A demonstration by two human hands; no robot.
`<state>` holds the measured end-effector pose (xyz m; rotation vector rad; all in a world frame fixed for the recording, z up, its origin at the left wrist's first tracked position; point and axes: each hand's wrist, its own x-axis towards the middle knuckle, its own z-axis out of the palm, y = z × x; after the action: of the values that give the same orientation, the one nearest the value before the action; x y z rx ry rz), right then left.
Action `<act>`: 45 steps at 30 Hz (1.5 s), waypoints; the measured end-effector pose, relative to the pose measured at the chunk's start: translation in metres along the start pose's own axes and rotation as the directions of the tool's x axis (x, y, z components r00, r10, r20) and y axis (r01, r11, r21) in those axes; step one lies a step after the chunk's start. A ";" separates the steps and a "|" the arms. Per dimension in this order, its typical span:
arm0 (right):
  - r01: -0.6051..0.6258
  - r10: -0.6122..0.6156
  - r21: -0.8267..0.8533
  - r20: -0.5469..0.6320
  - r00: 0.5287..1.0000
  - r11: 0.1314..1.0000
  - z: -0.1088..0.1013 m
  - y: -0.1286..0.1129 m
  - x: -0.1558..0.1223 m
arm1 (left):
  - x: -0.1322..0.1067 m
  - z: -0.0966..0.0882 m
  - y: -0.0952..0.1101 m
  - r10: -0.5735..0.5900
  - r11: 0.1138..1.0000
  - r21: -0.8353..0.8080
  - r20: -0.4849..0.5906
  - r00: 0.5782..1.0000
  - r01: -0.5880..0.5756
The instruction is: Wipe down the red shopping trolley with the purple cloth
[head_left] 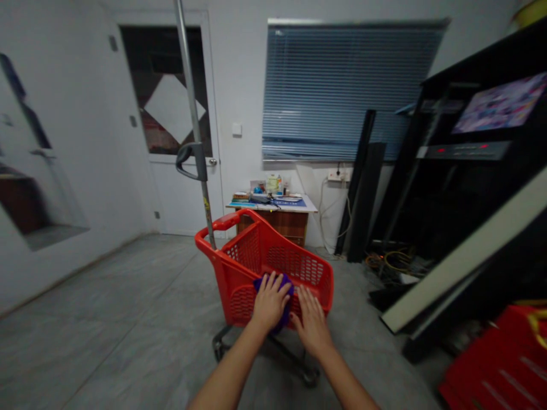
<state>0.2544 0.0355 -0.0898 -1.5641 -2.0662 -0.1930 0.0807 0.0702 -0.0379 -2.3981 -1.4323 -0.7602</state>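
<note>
A small red plastic shopping cart with perforated sides stands on the floor in front of me. My left hand presses a purple cloth against the near side and top edge of the basket, its fingers bent over the fabric. To its right, my right hand lies with outstretched fingers against the same side, close to the rim, and holds nothing. A tall metal pole with a grey grip rises by the cart's handle. The cart's wheels show below.
Behind the cart is a small desk bearing papers and bottles. Black panels, cables and a dark rack with a lit screen stand right. A red object is at lower right, a white door at back left.
</note>
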 end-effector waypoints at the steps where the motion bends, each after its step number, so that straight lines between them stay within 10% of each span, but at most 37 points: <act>1: 0.002 -0.002 -0.005 0.010 1.000 1.000 -0.003 0.002 -0.002 | 0.001 -0.004 -0.008 -0.002 1.000 0.014 -0.002 1.000 0.002; 7: -0.015 0.014 -0.018 -0.034 0.999 1.000 -0.005 0.005 -0.013 | 0.001 -0.030 -0.061 -0.165 0.978 0.110 -0.092 0.982 0.175; 16: 0.016 -0.016 0.015 -0.031 0.999 1.000 0.005 -0.013 -0.016 | -0.007 -0.002 0.005 -0.059 0.998 -0.020 -0.002 0.998 0.059; 24: 0.032 -0.027 0.043 -0.115 0.993 0.999 0.008 0.001 -0.033 | -0.007 -0.022 -0.060 -0.211 0.971 0.098 -0.070 0.975 0.217; 33: 0.065 -0.059 0.062 -0.085 0.995 0.996 0.019 -0.018 -0.030 | -0.019 0.001 0.007 -0.066 0.997 -0.045 0.022 0.998 0.067; 41: 0.049 -0.043 0.100 -0.062 0.997 0.994 0.011 0.004 -0.032 | -0.010 -0.015 -0.058 -0.166 0.986 0.018 0.024 0.986 0.165; 45: 0.060 -0.054 0.129 -0.053 0.997 0.990 0.017 -0.006 -0.031 | -0.015 -0.011 -0.045 -0.180 0.984 0.009 0.023 0.983 0.180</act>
<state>0.2491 0.0144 -0.1178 -1.4099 -2.0434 -0.1138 0.0328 0.0762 -0.0393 -2.3020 -1.6756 -0.7687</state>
